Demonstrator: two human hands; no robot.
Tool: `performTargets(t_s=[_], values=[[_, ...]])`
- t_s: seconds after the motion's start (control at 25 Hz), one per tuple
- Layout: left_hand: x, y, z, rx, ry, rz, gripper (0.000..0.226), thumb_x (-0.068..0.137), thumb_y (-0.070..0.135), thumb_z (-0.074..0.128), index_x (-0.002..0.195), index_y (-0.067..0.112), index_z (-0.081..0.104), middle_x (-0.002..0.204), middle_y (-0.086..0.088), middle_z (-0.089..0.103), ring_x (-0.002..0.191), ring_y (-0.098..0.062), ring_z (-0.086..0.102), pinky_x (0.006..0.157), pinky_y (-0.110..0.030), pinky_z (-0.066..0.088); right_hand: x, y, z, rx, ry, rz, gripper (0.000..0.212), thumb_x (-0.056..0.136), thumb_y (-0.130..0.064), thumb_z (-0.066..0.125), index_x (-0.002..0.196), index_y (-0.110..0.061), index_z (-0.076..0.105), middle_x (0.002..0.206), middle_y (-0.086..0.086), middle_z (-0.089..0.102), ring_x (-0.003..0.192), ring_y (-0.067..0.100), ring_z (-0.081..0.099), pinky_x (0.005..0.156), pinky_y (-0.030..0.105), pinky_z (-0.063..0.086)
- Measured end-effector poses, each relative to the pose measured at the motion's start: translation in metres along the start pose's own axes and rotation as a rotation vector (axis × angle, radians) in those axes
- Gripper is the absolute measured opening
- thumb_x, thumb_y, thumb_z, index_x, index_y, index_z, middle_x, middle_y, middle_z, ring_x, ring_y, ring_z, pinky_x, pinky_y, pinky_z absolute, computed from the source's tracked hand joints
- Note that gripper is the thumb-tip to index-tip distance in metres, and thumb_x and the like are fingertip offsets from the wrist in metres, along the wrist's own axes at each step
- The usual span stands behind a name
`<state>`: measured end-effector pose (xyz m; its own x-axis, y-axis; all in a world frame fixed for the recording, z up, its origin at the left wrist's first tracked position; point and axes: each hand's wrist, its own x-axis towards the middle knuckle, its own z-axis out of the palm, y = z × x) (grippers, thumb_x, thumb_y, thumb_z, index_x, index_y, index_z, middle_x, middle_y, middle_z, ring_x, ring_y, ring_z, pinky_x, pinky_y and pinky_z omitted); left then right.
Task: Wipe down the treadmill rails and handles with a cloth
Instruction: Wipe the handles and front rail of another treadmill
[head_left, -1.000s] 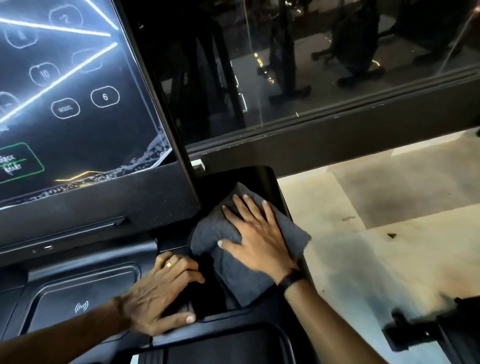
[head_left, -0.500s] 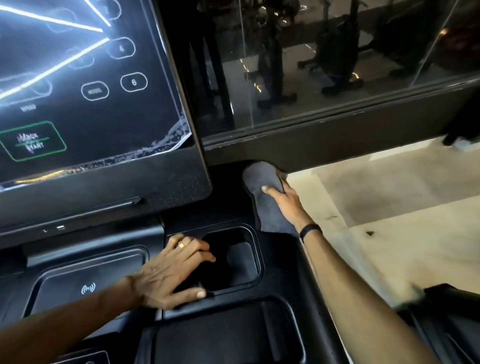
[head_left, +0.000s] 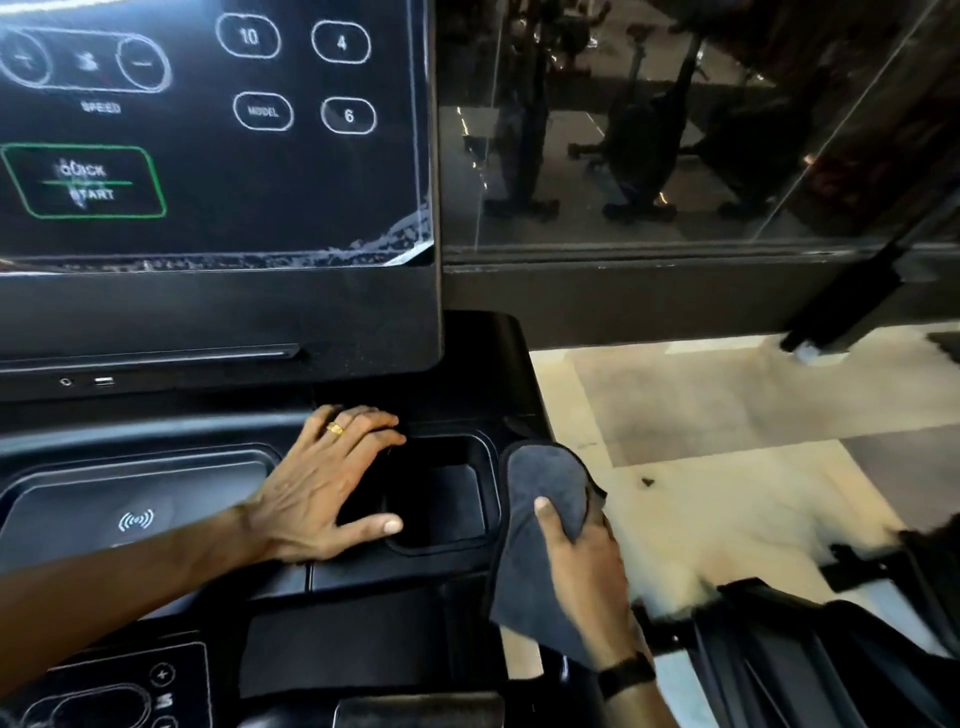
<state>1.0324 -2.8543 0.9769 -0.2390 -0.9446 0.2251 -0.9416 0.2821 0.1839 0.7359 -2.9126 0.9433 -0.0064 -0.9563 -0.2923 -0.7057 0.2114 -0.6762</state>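
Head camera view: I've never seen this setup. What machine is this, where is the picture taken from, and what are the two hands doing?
The one picture comes from a camera worn on the person's head, looking down. The machine is a treadmill console: its touchscreen shows speed buttons and a green quick-start button. Below it sit a cup holder and a pad with a wireless symbol. The left hand, wearing a ring, rests flat beside the cup holder. The right hand grips a dark grey cloth against the console's right edge, over the pale floor.

head view, close, down over treadmill console (head_left: 218, 322)
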Motion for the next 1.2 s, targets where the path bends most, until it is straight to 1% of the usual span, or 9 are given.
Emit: performTargets(t_s=[0.12, 0.24, 0.4, 0.52, 0.64, 0.76, 0.88, 1.04, 1.2], values=[[0.001, 0.0, -0.003, -0.021, 0.069, -0.053, 0.076, 0.088, 0.075, 0.034, 0.131, 0.016, 0.053, 0.137, -0.001, 0.05, 0.132, -0.02, 0.042, 0.114, -0.046, 0.018, 0.053, -0.028, 0.007, 0.153, -0.018, 0.113, 0.06, 0.093, -0.061, 0.053, 0.132, -0.016, 0.055, 0.13, 0.013, 0.063, 0.117, 0.037, 0.057, 0.094, 0.04, 0.045], [-0.003, 0.0, -0.004, -0.058, 0.128, -0.125, 0.074, 0.09, 0.073, 0.03, 0.127, 0.014, 0.055, 0.132, -0.001, 0.053, 0.127, -0.02, 0.047, 0.112, -0.045, 0.018, 0.097, -0.054, 0.015, 0.182, -0.026, 0.051, 0.056, 0.093, -0.057, 0.055, 0.127, -0.013, 0.061, 0.127, 0.016, 0.065, 0.116, 0.039, 0.059, 0.097, 0.044, 0.048], [-0.004, -0.002, -0.003, -0.098, 0.139, -0.136, 0.073, 0.093, 0.072, 0.024, 0.127, 0.015, 0.054, 0.131, 0.0, 0.052, 0.125, -0.019, 0.047, 0.111, -0.046, 0.02, 0.094, -0.044, 0.018, 0.073, -0.059, -0.156, 0.075, 0.086, -0.07, 0.05, 0.145, -0.024, 0.045, 0.141, 0.009, 0.057, 0.128, 0.034, 0.052, 0.106, 0.046, 0.043], [-0.003, -0.005, -0.001, -0.141, 0.162, -0.166, 0.072, 0.094, 0.07, 0.022, 0.128, 0.015, 0.053, 0.131, 0.001, 0.051, 0.124, -0.016, 0.046, 0.112, -0.047, 0.02, 0.061, -0.017, 0.012, -0.054, -0.071, -0.392, 0.084, 0.089, -0.073, 0.045, 0.157, -0.028, 0.025, 0.162, -0.002, 0.029, 0.148, 0.021, 0.031, 0.119, 0.046, 0.031], [-0.004, -0.007, 0.002, -0.226, 0.215, -0.184, 0.066, 0.095, 0.066, 0.023, 0.127, 0.016, 0.053, 0.131, 0.003, 0.051, 0.123, -0.012, 0.045, 0.113, -0.043, 0.017, 0.029, 0.001, 0.008, -0.331, -0.059, -0.665, 0.084, 0.089, -0.082, 0.023, 0.156, -0.034, 0.011, 0.165, -0.007, 0.007, 0.154, 0.015, 0.007, 0.125, 0.041, 0.016], [-0.003, -0.011, 0.004, -0.351, 0.332, -0.272, 0.062, 0.096, 0.064, 0.022, 0.124, 0.018, 0.054, 0.128, 0.005, 0.053, 0.122, -0.011, 0.047, 0.111, -0.033, 0.013, 0.007, -0.006, 0.017, -0.621, 0.02, -0.9, 0.072, 0.099, -0.068, 0.018, 0.159, -0.029, 0.015, 0.167, 0.005, 0.012, 0.154, 0.024, 0.009, 0.122, 0.048, 0.011], [-0.003, -0.015, 0.006, -0.389, 0.429, -0.333, 0.054, 0.097, 0.056, 0.029, 0.121, 0.017, 0.057, 0.125, 0.004, 0.056, 0.12, -0.012, 0.048, 0.108, -0.029, 0.014, -0.01, -0.035, 0.046, -0.716, 0.041, -1.048, 0.07, 0.099, -0.056, 0.032, 0.157, -0.018, 0.026, 0.163, 0.01, 0.027, 0.152, 0.027, 0.02, 0.118, 0.055, 0.018], [-0.001, -0.015, 0.007, -0.443, 0.506, -0.373, 0.044, 0.096, 0.047, 0.035, 0.114, 0.015, 0.061, 0.12, 0.004, 0.06, 0.117, -0.012, 0.051, 0.106, -0.027, 0.016, -0.045, -0.069, 0.088, -0.64, 0.111, -0.929, 0.076, 0.094, -0.054, 0.037, 0.154, -0.008, 0.032, 0.159, 0.012, 0.035, 0.148, 0.026, 0.032, 0.116, 0.051, 0.025], [-0.001, -0.017, 0.008, -0.447, 0.527, -0.369, 0.044, 0.097, 0.045, 0.035, 0.111, 0.014, 0.063, 0.117, 0.002, 0.062, 0.114, -0.011, 0.052, 0.105, -0.029, 0.019, -0.074, -0.122, 0.123, -0.548, 0.039, -0.626, 0.084, 0.088, -0.054, 0.028, 0.158, -0.008, 0.017, 0.163, 0.021, 0.018, 0.153, 0.033, 0.014, 0.12, 0.058, 0.021]])
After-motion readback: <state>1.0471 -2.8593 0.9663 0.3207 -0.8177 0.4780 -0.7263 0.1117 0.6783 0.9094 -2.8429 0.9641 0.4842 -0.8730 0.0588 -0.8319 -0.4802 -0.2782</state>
